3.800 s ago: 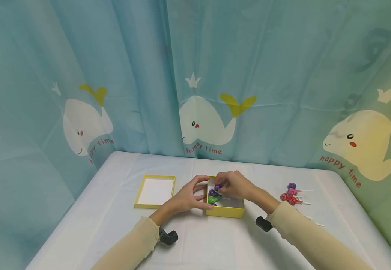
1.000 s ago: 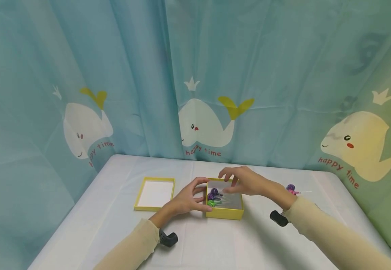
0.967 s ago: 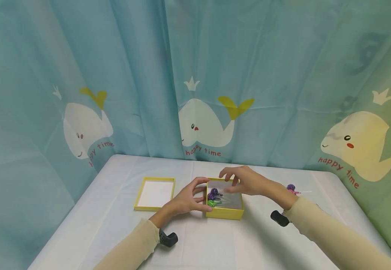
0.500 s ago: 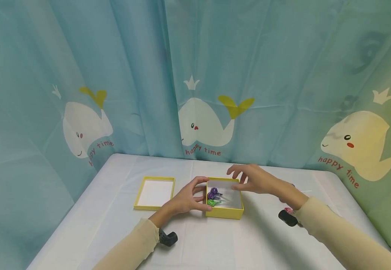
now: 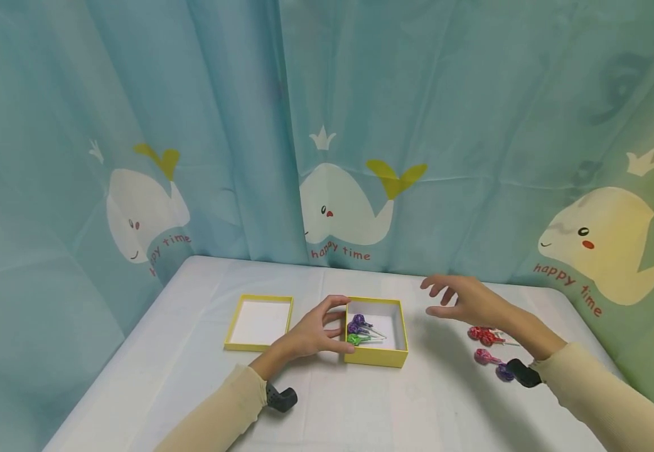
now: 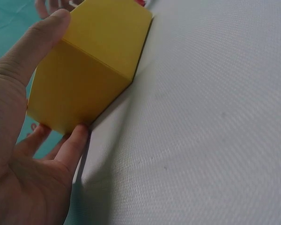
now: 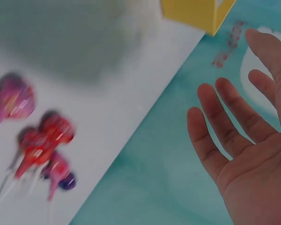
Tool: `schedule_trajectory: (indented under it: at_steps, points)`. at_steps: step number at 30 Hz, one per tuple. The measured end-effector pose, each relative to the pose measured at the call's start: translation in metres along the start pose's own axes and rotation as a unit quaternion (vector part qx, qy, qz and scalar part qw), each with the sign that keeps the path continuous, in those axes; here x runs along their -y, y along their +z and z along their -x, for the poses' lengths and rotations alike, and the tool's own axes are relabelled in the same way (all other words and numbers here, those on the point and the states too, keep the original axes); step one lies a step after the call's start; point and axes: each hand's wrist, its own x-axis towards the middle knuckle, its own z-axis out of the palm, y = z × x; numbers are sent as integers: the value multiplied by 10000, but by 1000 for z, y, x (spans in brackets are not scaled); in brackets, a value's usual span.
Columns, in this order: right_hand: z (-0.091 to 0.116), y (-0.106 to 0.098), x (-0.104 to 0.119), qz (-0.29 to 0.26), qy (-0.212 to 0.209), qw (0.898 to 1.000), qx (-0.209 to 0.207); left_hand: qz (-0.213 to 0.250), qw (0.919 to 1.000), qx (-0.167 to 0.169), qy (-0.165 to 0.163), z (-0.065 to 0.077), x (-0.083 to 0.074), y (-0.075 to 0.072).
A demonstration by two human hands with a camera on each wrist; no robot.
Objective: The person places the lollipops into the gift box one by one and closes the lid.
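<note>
My left hand (image 5: 307,334) holds the left side of a yellow box (image 5: 376,357), thumb at the front corner and fingers spread along the side. In the left wrist view, the thumb and fingertips press on the box's yellow walls (image 6: 79,79). Inside lie purple lollipops (image 5: 359,320) and a green lollipop (image 5: 354,339), heads to the left and sticks pointing right. To the right of the box, my right hand (image 5: 468,301) hovers over the table with loosely bent fingers and nothing in them; the right wrist view shows its bare palm (image 7: 253,173).
Under and beside the right forearm lie red lollipops (image 5: 489,338), a pink lollipop (image 5: 484,357) and a purple lollipop (image 5: 504,373). Left of the box lies a shallow yellow-rimmed lid (image 5: 260,321), white inside up. A whale-print curtain (image 5: 236,188) hangs behind the white table (image 5: 338,408).
My right hand has let go of a purple lollipop in the box, then moved right, away from the box toward the loose lollipops. The left hand has stayed on the box.
</note>
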Motion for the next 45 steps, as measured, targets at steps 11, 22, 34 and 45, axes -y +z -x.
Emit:
schedule_trajectory:
  at_steps: [11,22,34,45]
  points:
    - [41,-20,-43,436,88,9979,-474,-47,10000,-8,4,-1,1,-1]
    - [62,-16,-65,559,148,9964,-623,206,9998,47,54,-1,-1,-1]
    - [67,-8,-76,903,389,9940,-485,205,9998,46,16,-2,1,-1]
    - [70,-5,-84,837,751,9936,90,146,9999,56,20,-2,0,-1]
